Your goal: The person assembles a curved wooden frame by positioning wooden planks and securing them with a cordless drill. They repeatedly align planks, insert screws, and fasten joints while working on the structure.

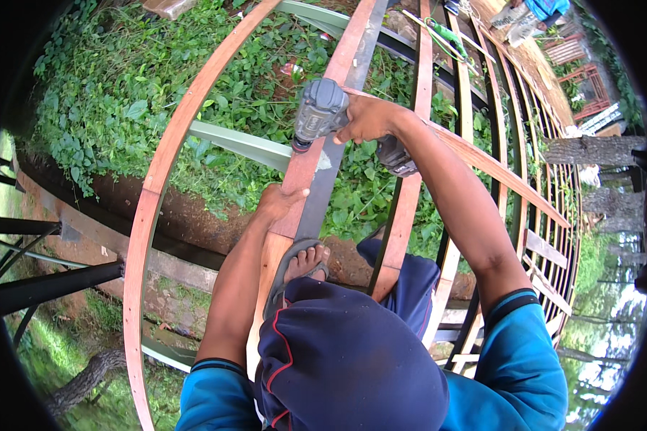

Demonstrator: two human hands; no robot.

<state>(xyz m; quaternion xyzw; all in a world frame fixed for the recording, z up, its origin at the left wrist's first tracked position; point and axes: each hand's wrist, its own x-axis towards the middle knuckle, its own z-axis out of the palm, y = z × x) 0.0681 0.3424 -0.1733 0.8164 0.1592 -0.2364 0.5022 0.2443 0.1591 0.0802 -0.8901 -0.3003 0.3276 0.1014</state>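
My right hand (366, 118) grips a grey cordless drill (320, 111), its nose pressed down onto a reddish wooden batten (302, 169) that lies along a dark metal beam (334, 169). My left hand (279, 201) rests flat on the same batten just below the drill. My foot in a grey sandal (302, 262) stands on that batten and beam. My knees in dark blue shorts fill the lower middle.
Parallel wooden battens (158, 179) and metal rails run away over a pale green cross beam (241, 144), with leafy ground far below. A second person (532, 14) sits on the frame at the top right. Black steel posts (50, 284) stand at the left.
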